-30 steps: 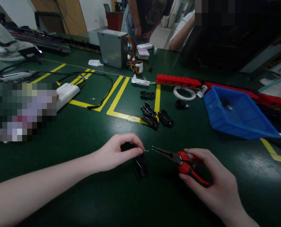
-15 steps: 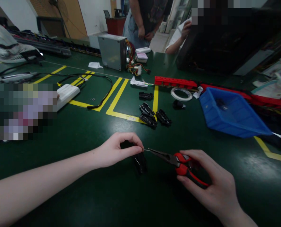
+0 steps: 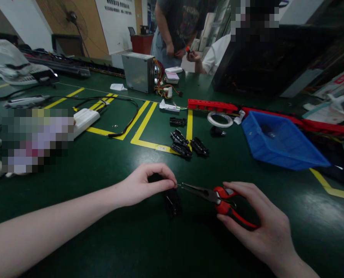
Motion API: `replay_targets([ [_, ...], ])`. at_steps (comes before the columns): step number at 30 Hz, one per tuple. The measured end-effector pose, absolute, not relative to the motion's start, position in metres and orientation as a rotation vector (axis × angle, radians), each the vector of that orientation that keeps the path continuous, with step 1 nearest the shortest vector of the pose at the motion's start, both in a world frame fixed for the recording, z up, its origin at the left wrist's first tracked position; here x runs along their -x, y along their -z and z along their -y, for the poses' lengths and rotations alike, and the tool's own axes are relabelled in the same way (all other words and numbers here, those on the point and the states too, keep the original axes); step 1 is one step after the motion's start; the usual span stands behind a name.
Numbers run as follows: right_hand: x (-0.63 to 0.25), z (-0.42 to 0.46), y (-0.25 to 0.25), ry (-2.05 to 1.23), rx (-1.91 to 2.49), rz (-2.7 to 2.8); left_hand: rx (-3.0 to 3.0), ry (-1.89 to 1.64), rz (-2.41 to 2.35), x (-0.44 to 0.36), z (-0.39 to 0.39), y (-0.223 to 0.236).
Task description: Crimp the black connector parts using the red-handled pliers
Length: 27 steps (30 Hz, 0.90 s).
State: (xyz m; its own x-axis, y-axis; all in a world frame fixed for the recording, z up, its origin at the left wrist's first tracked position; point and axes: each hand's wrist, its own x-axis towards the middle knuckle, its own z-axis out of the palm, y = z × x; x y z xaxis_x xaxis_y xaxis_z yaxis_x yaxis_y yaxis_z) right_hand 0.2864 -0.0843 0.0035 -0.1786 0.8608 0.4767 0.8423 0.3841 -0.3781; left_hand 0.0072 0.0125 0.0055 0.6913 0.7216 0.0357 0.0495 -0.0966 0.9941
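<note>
My left hand is closed in a pinch on a thin metal pin, whose tip sticks out to the right of the fingertips. Just below those fingers sits a glossy black plastic part; whether the hand touches it is hidden. My right hand is wrapped round the red handles of needle-nose pliers. The jaws are slightly apart, their tips close to the pin's end. Farther back on the table lie several similar black plastic parts.
Beyond them are a roll of white tape, a blue bin on the right and a red strip. A metal power supply box with loose cables stands at the back. On the left is a white power strip. Two people are across the table.
The pliers' jaws have opened a little and the tips stand apart from the pin. My view has tilted up slightly. A person across the table now shows a red-tipped object in one hand.
</note>
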Motion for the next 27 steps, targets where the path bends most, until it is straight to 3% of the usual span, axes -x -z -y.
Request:
replay_targets([
  [27,-0.2938,0.0811,-0.0008,0.101,1.343,2.207,-1.715,-0.600,-0.532,-0.0071,-0.0132,-0.0092],
])
